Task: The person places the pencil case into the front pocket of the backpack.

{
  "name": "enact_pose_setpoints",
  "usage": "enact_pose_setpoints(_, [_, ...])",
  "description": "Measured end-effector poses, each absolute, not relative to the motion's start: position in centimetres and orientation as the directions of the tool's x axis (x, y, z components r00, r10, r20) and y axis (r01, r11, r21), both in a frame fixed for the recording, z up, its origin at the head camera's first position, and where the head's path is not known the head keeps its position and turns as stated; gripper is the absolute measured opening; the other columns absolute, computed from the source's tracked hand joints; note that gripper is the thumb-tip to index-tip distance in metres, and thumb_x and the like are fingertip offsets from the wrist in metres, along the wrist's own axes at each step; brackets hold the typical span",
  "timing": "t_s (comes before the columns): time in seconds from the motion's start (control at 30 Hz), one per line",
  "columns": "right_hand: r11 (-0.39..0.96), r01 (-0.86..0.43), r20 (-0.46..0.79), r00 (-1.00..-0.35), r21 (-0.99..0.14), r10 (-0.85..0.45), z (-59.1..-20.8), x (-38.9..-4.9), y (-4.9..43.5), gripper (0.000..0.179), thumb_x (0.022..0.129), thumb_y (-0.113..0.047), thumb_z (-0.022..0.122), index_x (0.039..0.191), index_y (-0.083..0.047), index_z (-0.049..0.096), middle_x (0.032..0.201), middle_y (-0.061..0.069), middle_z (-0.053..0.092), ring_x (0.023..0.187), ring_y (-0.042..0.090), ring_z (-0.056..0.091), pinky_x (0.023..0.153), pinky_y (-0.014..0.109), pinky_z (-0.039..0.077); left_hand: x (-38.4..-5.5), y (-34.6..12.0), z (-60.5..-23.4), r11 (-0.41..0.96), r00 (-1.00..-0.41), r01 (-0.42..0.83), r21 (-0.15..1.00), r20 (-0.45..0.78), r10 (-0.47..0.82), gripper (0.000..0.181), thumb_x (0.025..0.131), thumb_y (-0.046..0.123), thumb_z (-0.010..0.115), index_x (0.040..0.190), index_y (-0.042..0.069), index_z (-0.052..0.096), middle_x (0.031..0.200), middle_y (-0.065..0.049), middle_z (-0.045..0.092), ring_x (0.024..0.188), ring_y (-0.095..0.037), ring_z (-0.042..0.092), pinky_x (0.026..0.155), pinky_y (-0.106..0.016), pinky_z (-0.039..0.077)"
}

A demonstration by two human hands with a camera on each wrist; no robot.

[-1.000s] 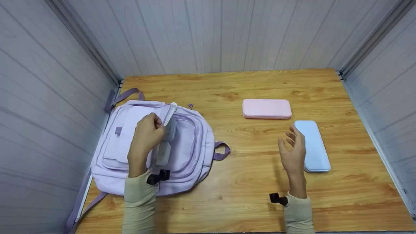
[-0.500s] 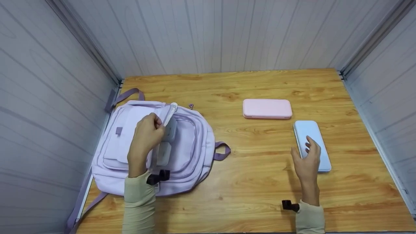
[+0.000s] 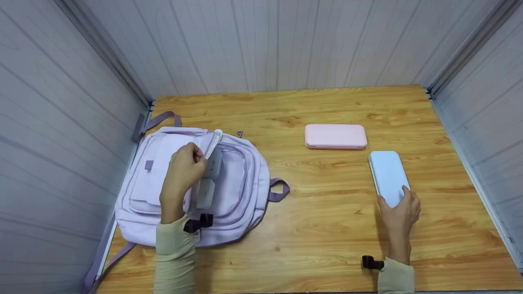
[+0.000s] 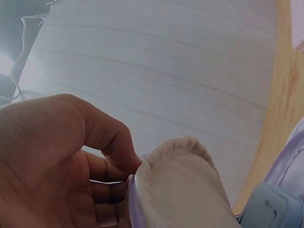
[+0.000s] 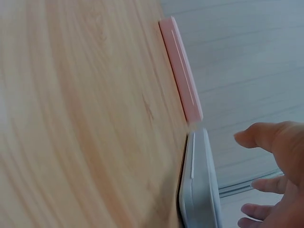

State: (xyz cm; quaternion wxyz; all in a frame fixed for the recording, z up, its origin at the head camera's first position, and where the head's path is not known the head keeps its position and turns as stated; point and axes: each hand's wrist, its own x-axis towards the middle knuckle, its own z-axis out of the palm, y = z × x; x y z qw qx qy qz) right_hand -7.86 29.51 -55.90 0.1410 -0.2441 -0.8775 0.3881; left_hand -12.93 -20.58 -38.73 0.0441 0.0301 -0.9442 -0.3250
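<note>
A lilac backpack (image 3: 143, 175) lies on the left of the table with its compartment gaping. My left hand (image 3: 179, 175) pinches the edge of its raised front flap (image 4: 183, 183) between thumb and fingers. Inside the opening sit a grey-blue box (image 3: 215, 164) and a smaller pale box (image 3: 205, 194), both partly hidden. My right hand (image 3: 399, 212) is over the near end of a light blue case (image 3: 386, 171), thumb on one side and fingers at the other. In the right wrist view its fingers are spread, apart from the case.
A pink case (image 3: 336, 136) lies behind the blue one on the wooden table (image 3: 310, 228). Pale panels (image 3: 261, 45) wall in the back and both sides. A purple strap (image 3: 118, 255) trails from the backpack at the near left.
My right hand has moved right and toward me, from the blue case's left side to its near end. My left hand keeps its pinch on the flap and has not moved.
</note>
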Motion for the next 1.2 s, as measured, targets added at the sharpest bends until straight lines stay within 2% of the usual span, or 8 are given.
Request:
enact_pose_setpoints(0.17, [0.563, 0.398, -0.031, -0.834, -0.724, 0.550, -56.5, -7.6, 30.0, 0.079, 0.082, -0.021, 0.069, 0.146, -0.002, 0.026, 0.147, 0.029, 0.020, 0.137, 0.047, 0.014, 0.105, 0.063, 0.011, -12.9, -20.6, -38.8, 0.788, -0.994, -0.029, 0.616, 0.063, -0.086, 0.010, 0.081, 0.006, 0.048, 0.085, 0.002, 0.056, 0.079, -0.008, 0.053, 0.072, -0.024, 0.050, 0.064, -0.033, 0.038])
enact_pose_setpoints(0.5, [0.518, 0.452, -0.133, -0.831, -0.726, 0.539, -57.2, -7.1, 30.7, 0.086, 0.086, -0.021, 0.064, 0.151, -0.002, 0.011, 0.151, 0.028, 0.006, 0.139, 0.046, 0.003, 0.108, 0.062, 0.009, -12.9, -20.4, -38.7, 0.789, -0.994, -0.029, 0.614, 0.069, -0.090, 0.009, 0.082, 0.008, 0.048, 0.085, 0.003, 0.056, 0.076, -0.008, 0.052, 0.071, -0.024, 0.050, 0.064, -0.034, 0.038])
enact_pose_setpoints(0.83, [0.492, 0.464, -0.159, -0.826, -0.737, 0.541, -57.5, -6.9, 30.9, 0.092, 0.084, -0.018, 0.066, 0.151, -0.002, 0.005, 0.151, 0.030, -0.001, 0.139, 0.049, 0.002, 0.108, 0.064, 0.012, -12.9, -20.3, -38.7, 0.793, -0.995, -0.040, 0.608, 0.050, -0.089, 0.010, 0.081, 0.008, 0.049, 0.086, 0.002, 0.056, 0.078, -0.009, 0.052, 0.074, -0.025, 0.050, 0.065, -0.034, 0.038])
enact_pose_setpoints(1.07, [0.475, 0.458, -0.132, -0.809, -0.751, 0.572, -57.4, -6.7, 30.9, 0.090, 0.082, -0.020, 0.068, 0.151, -0.005, 0.013, 0.150, 0.029, 0.012, 0.137, 0.047, 0.014, 0.107, 0.061, 0.017, -12.8, -20.3, -38.6, 0.792, -0.995, -0.052, 0.608, 0.038, -0.094, 0.011, 0.080, 0.008, 0.048, 0.086, 0.003, 0.056, 0.079, -0.009, 0.053, 0.075, -0.025, 0.051, 0.066, -0.034, 0.038])
enact_pose_setpoints(1.2, [0.458, 0.473, -0.149, -0.800, -0.753, 0.581, -57.4, -6.5, 31.0, 0.091, 0.083, -0.025, 0.069, 0.152, -0.006, 0.013, 0.152, 0.028, 0.012, 0.138, 0.047, 0.016, 0.109, 0.060, 0.019, -12.8, -20.3, -38.6, 0.795, -0.995, -0.051, 0.604, 0.042, -0.096, 0.010, 0.080, 0.008, 0.049, 0.086, 0.003, 0.056, 0.079, -0.009, 0.053, 0.076, -0.025, 0.051, 0.066, -0.034, 0.038])
